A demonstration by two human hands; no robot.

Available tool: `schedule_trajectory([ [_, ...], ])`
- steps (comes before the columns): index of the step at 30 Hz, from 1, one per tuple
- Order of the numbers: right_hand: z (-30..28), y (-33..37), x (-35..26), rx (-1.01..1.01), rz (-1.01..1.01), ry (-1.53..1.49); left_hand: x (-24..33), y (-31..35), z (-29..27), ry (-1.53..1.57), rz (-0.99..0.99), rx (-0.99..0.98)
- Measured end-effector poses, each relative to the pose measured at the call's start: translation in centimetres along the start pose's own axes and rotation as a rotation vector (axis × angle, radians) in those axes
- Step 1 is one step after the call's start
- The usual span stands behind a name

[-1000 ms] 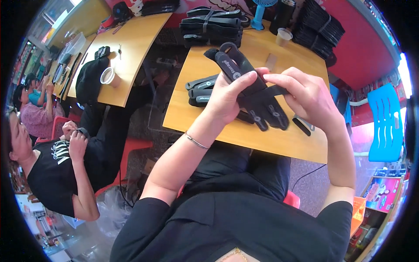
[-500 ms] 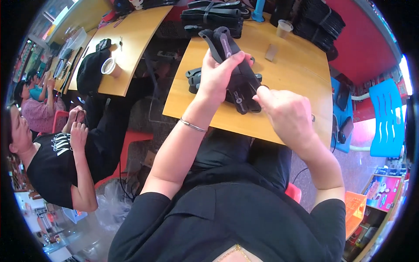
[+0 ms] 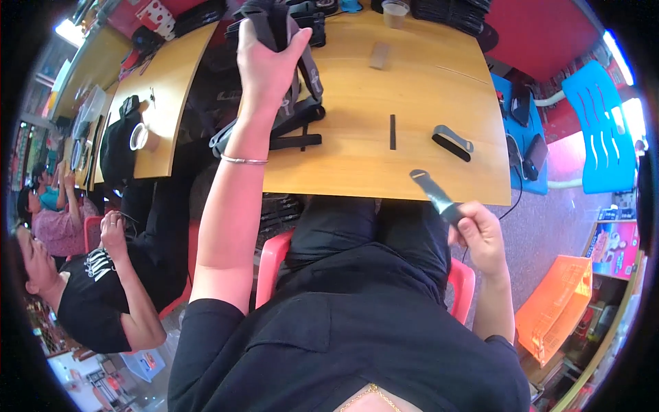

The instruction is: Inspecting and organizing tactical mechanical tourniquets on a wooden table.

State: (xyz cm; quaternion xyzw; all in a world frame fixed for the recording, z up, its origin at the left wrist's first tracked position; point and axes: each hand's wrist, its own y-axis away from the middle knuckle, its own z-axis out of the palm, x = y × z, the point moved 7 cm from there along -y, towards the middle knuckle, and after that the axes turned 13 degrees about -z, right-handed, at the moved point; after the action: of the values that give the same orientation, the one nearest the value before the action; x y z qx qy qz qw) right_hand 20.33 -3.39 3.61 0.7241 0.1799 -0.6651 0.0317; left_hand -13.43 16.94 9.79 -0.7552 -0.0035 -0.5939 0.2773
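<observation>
At the table's far left, my left hand (image 3: 266, 74) is closed round a bundle of black straps (image 3: 263, 19). Below that hand, more black straps (image 3: 295, 120) lie along the table's left edge, partly hidden by my forearm. My right hand (image 3: 482, 237) pinches one dark strap (image 3: 432, 188) at the near edge, its slotted end pointing away to the upper left. A folded grey-and-black strap (image 3: 453, 143) lies on the right of the table, and a thin black strip (image 3: 392, 132) lies in the middle.
A small tan block (image 3: 379, 55) and a plastic cup (image 3: 395, 12) sit on the wooden table (image 3: 343, 165). Stacked black straps (image 3: 453, 14) stand behind. A blue chair (image 3: 600, 130) and an orange crate (image 3: 555, 305) are on the right. Another person (image 3: 103, 288) sits at left.
My hands have moved apart: the left went up and left with its bundle, the right came down and nearer with a single strap. A loose strap and strip now show on the table.
</observation>
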Motion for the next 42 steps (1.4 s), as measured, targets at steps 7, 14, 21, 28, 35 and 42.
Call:
schedule_trajectory([
  [7,-4.1,0.7,1.1,0.220,0.056,-0.081,1.0,-0.7,4.4,0.434,-0.019,-0.114],
  [14,-5.2,-1.5,1.6,0.336,-0.015,-0.198,-0.1,0.0,5.6,0.296,-0.071,-0.217],
  [21,-5.8,-4.0,1.5,0.281,-0.150,-0.227,-0.7,0.7,2.9,0.584,-0.199,-0.209],
  [28,-1.3,-12.3,1.4,0.311,-0.219,-0.423,-2.1,3.8,-0.4,0.969,-0.333,-0.243],
  [35,5.4,-22.2,3.3,0.042,-0.350,0.110,-1.8,8.9,-1.0,0.826,-0.220,-0.455],
  [42,12.6,-24.8,4.3,-0.349,-0.391,0.893,-1.1,12.3,-1.8,0.749,-0.027,-0.604],
])
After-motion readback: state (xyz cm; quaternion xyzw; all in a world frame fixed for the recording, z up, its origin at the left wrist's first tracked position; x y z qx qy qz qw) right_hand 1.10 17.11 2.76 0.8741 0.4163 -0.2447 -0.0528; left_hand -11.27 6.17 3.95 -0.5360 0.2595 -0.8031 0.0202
